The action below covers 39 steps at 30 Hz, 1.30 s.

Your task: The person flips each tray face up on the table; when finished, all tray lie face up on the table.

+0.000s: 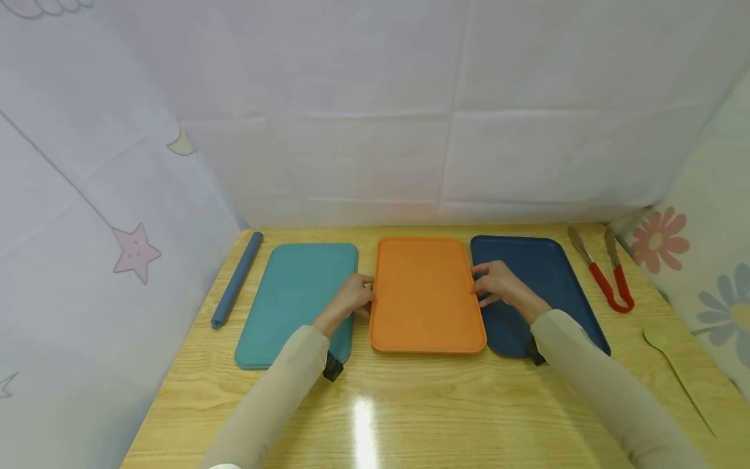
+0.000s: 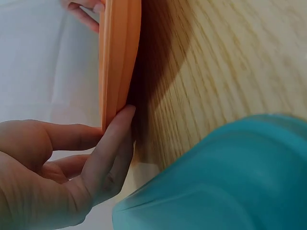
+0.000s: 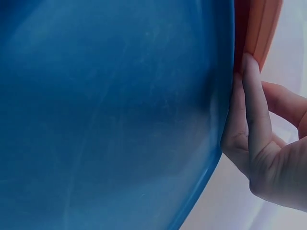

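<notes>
An orange tray (image 1: 430, 294) lies between a teal tray (image 1: 301, 296) and a dark blue tray (image 1: 530, 277) in the head view. My left hand (image 1: 353, 296) pinches its left edge, thumb and fingers on the rim. On the opposite edge my right hand (image 1: 498, 284) grips the rim, reaching over the blue tray. The left wrist view shows the orange tray's side wall (image 2: 120, 57) with a dark shadow on the wood below. In the right wrist view, fingers (image 3: 256, 105) reach under the orange rim, right beside the blue tray's edge (image 3: 225, 96).
A blue rolled item (image 1: 237, 280) lies along the left side of the wooden table (image 1: 410, 404). Red-handled tongs (image 1: 609, 280) lie at the back right, with a long-handled spoon (image 1: 659, 339) nearer the front. A white cloth (image 1: 351, 163) hangs behind the table.
</notes>
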Each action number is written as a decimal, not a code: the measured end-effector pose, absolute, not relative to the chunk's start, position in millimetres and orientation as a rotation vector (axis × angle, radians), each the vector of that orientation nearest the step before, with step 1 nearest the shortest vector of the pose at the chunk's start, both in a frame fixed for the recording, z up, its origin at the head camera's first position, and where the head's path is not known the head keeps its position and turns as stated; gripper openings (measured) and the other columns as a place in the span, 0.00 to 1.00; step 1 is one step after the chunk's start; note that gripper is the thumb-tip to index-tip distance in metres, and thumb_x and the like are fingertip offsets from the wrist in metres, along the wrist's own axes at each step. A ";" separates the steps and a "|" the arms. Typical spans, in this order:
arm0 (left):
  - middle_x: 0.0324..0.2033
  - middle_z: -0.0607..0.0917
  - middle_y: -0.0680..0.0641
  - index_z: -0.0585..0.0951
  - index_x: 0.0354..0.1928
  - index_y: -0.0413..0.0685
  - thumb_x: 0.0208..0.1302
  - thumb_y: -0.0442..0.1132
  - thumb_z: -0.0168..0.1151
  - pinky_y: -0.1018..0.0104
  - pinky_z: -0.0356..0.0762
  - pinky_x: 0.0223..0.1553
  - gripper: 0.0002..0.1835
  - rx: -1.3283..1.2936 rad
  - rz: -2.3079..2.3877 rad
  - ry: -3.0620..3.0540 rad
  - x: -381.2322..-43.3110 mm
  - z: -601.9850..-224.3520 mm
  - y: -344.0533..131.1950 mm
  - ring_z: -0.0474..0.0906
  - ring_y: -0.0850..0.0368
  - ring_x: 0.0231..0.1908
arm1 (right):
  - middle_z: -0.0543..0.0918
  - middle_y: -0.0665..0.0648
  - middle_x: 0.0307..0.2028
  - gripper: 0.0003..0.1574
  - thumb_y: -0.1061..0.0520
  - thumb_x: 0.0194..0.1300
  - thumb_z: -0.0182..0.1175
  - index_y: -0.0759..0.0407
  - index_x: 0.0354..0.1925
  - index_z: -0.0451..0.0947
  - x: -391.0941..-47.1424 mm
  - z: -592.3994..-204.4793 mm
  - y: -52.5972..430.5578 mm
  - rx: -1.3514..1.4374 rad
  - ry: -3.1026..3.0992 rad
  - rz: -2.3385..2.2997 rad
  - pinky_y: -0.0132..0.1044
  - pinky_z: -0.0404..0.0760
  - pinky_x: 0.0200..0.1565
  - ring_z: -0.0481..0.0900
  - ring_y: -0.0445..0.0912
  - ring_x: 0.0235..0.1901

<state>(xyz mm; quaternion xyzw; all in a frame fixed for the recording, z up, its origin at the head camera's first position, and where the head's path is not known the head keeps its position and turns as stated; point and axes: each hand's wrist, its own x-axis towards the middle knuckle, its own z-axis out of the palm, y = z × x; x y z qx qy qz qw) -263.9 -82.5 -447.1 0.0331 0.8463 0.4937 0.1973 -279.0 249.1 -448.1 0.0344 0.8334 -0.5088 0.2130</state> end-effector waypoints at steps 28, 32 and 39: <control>0.40 0.85 0.34 0.66 0.66 0.30 0.60 0.21 0.51 0.65 0.68 0.13 0.29 0.168 1.169 2.577 -272.3 -456.0 -77.4 0.67 0.56 0.11 | 0.64 0.78 0.63 0.36 0.74 0.61 0.53 0.73 0.68 0.60 -284.8 -446.7 220.8 0.018 2.645 -0.946 0.41 0.84 0.24 0.84 0.51 0.25; 0.37 0.85 0.32 0.69 0.63 0.27 0.62 0.23 0.54 0.66 0.73 0.17 0.25 0.233 1.123 2.617 -270.4 -455.3 -80.3 0.73 0.54 0.14 | 0.68 0.78 0.60 0.31 0.72 0.63 0.51 0.77 0.64 0.64 -278.8 -446.5 219.6 -0.045 2.706 -0.926 0.39 0.83 0.24 0.83 0.50 0.23; 0.37 0.82 0.29 0.66 0.66 0.29 0.69 0.31 0.54 0.53 0.84 0.29 0.26 0.230 1.259 2.602 -262.3 -440.0 -115.3 0.81 0.37 0.29 | 0.82 0.71 0.40 0.28 0.64 0.67 0.49 0.75 0.63 0.66 -264.5 -439.0 212.4 -0.121 2.827 -0.873 0.31 0.62 0.14 0.65 0.42 0.10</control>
